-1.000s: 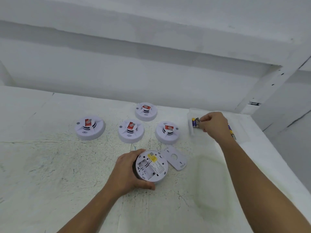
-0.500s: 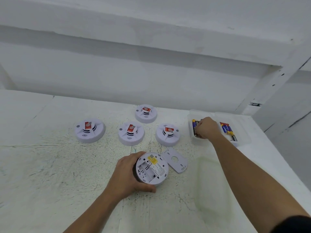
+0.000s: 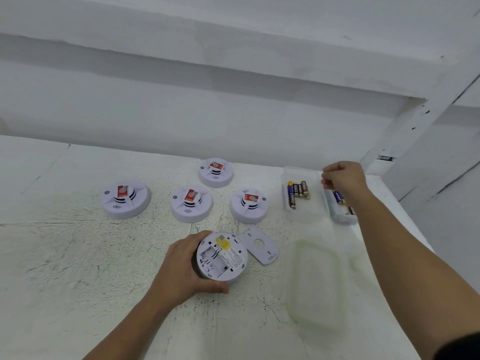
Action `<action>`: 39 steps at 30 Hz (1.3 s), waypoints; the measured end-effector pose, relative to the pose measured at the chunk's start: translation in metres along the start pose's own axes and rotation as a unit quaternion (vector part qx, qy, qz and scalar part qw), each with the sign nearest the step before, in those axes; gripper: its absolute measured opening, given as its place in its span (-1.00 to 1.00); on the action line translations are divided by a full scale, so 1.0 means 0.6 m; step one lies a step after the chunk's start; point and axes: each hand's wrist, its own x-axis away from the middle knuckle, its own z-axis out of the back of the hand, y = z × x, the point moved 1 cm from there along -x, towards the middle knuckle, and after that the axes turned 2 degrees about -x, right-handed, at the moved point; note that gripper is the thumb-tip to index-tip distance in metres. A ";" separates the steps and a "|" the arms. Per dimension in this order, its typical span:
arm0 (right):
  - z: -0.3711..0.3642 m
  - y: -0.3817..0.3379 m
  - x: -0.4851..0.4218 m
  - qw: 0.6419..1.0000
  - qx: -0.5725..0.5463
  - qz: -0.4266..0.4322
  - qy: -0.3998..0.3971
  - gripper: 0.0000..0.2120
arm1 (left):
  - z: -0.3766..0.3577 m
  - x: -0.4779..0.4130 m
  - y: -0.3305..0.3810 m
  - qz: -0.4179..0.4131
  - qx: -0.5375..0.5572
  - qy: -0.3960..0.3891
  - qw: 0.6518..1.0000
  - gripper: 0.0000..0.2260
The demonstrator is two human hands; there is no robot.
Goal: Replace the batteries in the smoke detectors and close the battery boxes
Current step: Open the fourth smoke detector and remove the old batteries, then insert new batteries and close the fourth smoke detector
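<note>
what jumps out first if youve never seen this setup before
Four white smoke detectors with red stickers sit in a cluster on the far half of the table. Nearer, the left hand grips an upturned detector with its battery bay empty, cover beside it. At right, the right hand hovers over clear boxes holding batteries.

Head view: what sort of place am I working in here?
Probably a bare workshop or test bench: a scuffed white-painted table against plain white walls, five identical smoke detectors, one opened, and clear battery boxes set out.
</note>
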 end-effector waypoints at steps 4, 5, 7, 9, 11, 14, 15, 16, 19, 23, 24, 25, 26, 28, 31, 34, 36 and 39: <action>0.053 0.019 -0.029 0.998 0.045 -0.017 0.050 -0.75 | -0.002 0.000 0.003 -0.008 -0.004 0.009 1.000 -0.16; 0.059 0.027 -0.037 0.996 0.073 -0.027 0.046 -0.74 | -0.001 0.000 0.004 -0.012 -0.004 0.010 1.000 -0.18; 0.067 0.041 -0.046 0.987 0.152 -0.040 0.018 -0.74 | -0.002 0.001 0.012 -0.022 -0.005 0.015 1.000 -0.19; 0.062 0.050 -0.047 0.972 0.233 -0.034 -0.022 -0.75 | 0.002 0.003 0.021 -0.029 -0.004 0.018 0.999 -0.19; 0.056 0.059 -0.051 0.952 0.300 -0.011 -0.053 -0.71 | 0.001 0.002 0.030 -0.036 -0.001 0.020 0.999 -0.19; 0.044 0.069 -0.053 0.936 0.336 0.025 -0.105 -0.65 | 0.000 0.003 0.038 -0.038 0.008 0.019 0.999 -0.21; 0.040 0.074 -0.057 0.928 0.351 0.044 -0.119 -0.63 | 0.000 0.003 0.038 -0.040 0.009 0.019 0.999 -0.22; 0.038 0.076 -0.058 0.918 0.367 0.057 -0.136 -0.60 | 0.000 0.004 0.039 -0.042 0.009 0.020 0.999 -0.23; 0.035 0.076 -0.059 0.882 0.425 0.074 -0.191 -0.62 | -0.001 0.006 0.042 -0.044 0.006 0.021 0.999 -0.25; 0.039 0.072 -0.056 0.869 0.441 0.104 -0.199 -0.64 | -0.002 0.010 0.053 -0.054 0.011 0.028 0.998 -0.24; 0.040 0.072 -0.055 0.863 0.448 0.126 -0.197 -0.66 | -0.002 0.010 0.055 -0.056 0.010 0.030 0.998 -0.24; 0.041 0.072 -0.054 0.857 0.453 0.148 -0.193 -0.71 | -0.003 0.011 0.056 -0.056 0.010 0.031 0.998 -0.23; 0.041 0.073 -0.053 0.853 0.459 0.158 -0.192 -0.80 | -0.003 0.012 0.057 -0.055 0.009 0.031 0.998 -0.23; 0.041 0.074 -0.052 0.848 0.465 0.157 -0.198 -0.76 | -0.003 0.012 0.055 -0.051 0.008 0.030 0.998 -0.23; 0.044 0.079 -0.052 0.858 0.452 0.144 -0.198 -0.83 | -0.004 0.013 0.050 -0.044 0.006 0.028 0.999 -0.24; 0.048 0.086 -0.059 0.905 0.371 0.097 -0.185 -0.75 | -0.004 0.014 0.050 -0.041 0.004 0.033 0.999 -0.23; 0.053 0.089 -0.059 0.933 0.307 0.057 -0.178 -0.72 | -0.005 0.013 0.052 -0.046 0.006 0.036 0.998 -0.20; 0.063 0.093 -0.056 0.976 0.167 -0.004 -0.139 -0.73 | -0.004 0.014 0.051 -0.052 0.009 0.033 0.998 -0.19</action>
